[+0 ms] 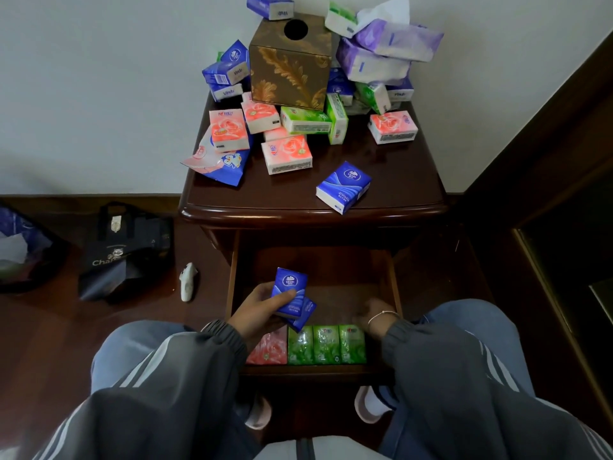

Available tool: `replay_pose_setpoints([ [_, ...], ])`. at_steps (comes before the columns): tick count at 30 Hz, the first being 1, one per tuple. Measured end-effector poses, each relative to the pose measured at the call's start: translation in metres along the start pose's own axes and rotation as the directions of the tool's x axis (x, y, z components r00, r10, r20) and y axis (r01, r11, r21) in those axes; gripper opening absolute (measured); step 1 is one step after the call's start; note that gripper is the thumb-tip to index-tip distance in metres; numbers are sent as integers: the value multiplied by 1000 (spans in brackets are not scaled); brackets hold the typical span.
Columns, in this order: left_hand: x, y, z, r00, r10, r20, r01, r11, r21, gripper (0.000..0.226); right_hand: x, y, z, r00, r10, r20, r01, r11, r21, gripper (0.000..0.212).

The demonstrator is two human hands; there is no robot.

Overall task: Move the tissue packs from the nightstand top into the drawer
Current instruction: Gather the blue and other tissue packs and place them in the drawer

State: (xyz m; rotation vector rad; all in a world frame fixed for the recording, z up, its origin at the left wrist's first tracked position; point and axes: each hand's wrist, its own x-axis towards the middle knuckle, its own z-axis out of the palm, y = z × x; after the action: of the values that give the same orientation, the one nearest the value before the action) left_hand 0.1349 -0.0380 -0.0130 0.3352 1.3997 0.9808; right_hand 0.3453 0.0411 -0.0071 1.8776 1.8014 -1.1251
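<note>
The dark polished wooden nightstand (298, 207) stands against the white wall, and its wide wooden drawer (331, 270) is pulled fully out toward the person. At the back of the tabletop sits a brown cube tissue box with gold leaf pattern (288, 71), and around it lies a loose heap of pink, green, blue and purple tissue packs (287, 154). One blue tissue pack (343, 185) lies apart near the front right corner. The step in hand appears to be the placing. The left hand (255, 310) hovers over the drawer's left half, its fingers curled round two small blue packs (290, 293), one fanned beneath the other. The right hand (374, 312) is low inside the drawer near its right wall, but it is blurred, so I cannot tell whether it is spread or gripping anything. Along the drawer's front edge stands a tidy row: one pink pack (268, 348) at the left, then three green packs (326, 345) side by side. The task looks to be in its early part, since most packs are on the tabletop. The next move probably calls for lowering the two blue packs onto bare drawer floor behind the row without knocking it, then reaching up for more, the lone blue one being nearest.
</note>
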Motion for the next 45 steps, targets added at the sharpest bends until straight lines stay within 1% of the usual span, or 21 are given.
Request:
replay_pose_setpoints([
  [2,-2,1,4,999,14,37,-15,1000,9,47,-9,-12,-2,985,-129,-118,153,961,230,41],
  [3,-3,2,7,998,19,61,-20,1000,10,46,-14,-19,-3,956,-240,-167,282,909,308,42],
  [5,-5,5,14,993,21,118,-22,1000,5,46,-37,-37,-4,879,-434,-199,477,816,326,51],
  [6,-5,6,17,989,18,150,-17,1000,-5,45,-44,-42,-4,851,-490,-188,525,796,301,61],
  [8,-7,9,23,974,7,227,4,999,-47,44,-49,-45,1,826,-531,-192,561,807,183,78],
  [11,-10,13,30,935,-33,354,89,986,-142,47,-51,-46,3,815,-500,-292,538,841,62,77],
  [14,-12,13,34,938,-64,339,142,968,-209,54,-48,-42,3,788,-496,-364,564,819,105,63],
  [18,-11,16,35,958,-115,264,175,960,-217,58,-46,-32,-2,764,-599,-241,645,728,234,59],
  [21,-14,20,36,966,-87,244,116,988,-106,41,-44,-22,-8,750,-633,-193,660,699,273,60],
  [24,-15,20,37,967,-73,243,69,997,23,30,-44,-16,-13,756,-640,-135,651,715,254,62],
  [27,-15,24,39,966,-84,245,55,991,124,34,-41,-16,-18,784,-616,-82,620,766,172,69],
  [30,-13,25,44,966,-78,245,23,975,221,40,-36,-17,-17,839,-543,-26,544,836,71,78],
  [34,-5,20,55,975,-60,213,-5,956,292,57,-23,-18,-3,887,-453,-83,441,888,-131,74],
  [36,1,16,60,977,-46,207,-17,956,294,63,-15,-14,0,903,-417,-104,404,906,-124,71],
  [38,9,12,62,973,-74,220,20,971,236,62,-6,-5,-4,927,-357,-114,353,934,-48,69],
  [39,13,8,60,976,-67,208,9,963,268,60,-2,1,-7,943,-308,-123,310,951,-3,66],
  [40,18,4,56,985,-35,168,-36,914,405,57,4,8,-9,960,-249,-129,256,966,40,64],
  [41,25,-2,49,992,16,126,-92,775,625,55,8,14,-10,974,-186,-128,196,978,71,63],
  [42,32,-10,40,992,66,111,-128,573,810,52,13,21,-7,986,-124,-115,134,988,83,65],
  [43,37,-19,31,990,76,121,-141,378,915,50,18,26,-3,993,-68,-94,75,995,71,68],
  [45,42,-40,16,991,-10,137,-135,104,985,49,24,31,9,998,32,-54,-31,999,16,72],
])
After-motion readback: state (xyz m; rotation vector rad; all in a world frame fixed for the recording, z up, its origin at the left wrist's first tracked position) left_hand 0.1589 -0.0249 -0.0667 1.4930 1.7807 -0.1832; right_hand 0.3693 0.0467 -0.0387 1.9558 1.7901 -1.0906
